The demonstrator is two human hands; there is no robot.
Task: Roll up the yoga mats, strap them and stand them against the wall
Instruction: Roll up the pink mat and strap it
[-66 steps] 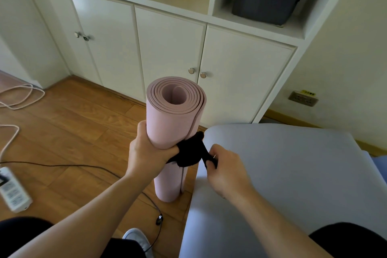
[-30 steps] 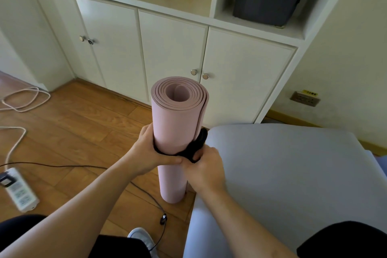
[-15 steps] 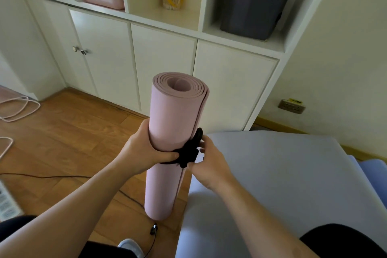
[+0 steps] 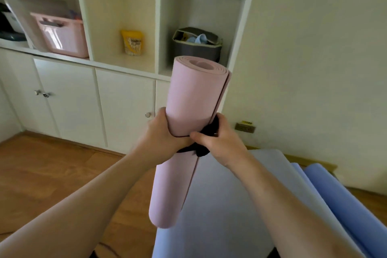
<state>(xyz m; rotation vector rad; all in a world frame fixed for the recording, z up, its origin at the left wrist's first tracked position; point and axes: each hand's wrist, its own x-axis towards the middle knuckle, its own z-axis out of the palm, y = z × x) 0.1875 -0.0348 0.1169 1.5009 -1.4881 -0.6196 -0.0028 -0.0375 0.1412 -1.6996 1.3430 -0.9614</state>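
Head view: pink mat, rolled, in your two hands.
Your left hand point(image 4: 162, 132) curls round the pink mat point(image 4: 189, 132), held near upright before the cupboard point(image 4: 73, 98). Your right hand point(image 4: 217, 140) pinches the black strap point(image 4: 200, 151) at its middle. Grey mat point(image 4: 226, 205) and blue mat point(image 4: 343, 201) lie below.

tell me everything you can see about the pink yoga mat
The pink yoga mat is rolled into a tight tube of smooth, foam-looking material, its spiral end facing up. It is held nearly upright, leaning slightly right. A black strap circles its middle. The left hand grips it there; the right hand pinches the strap.
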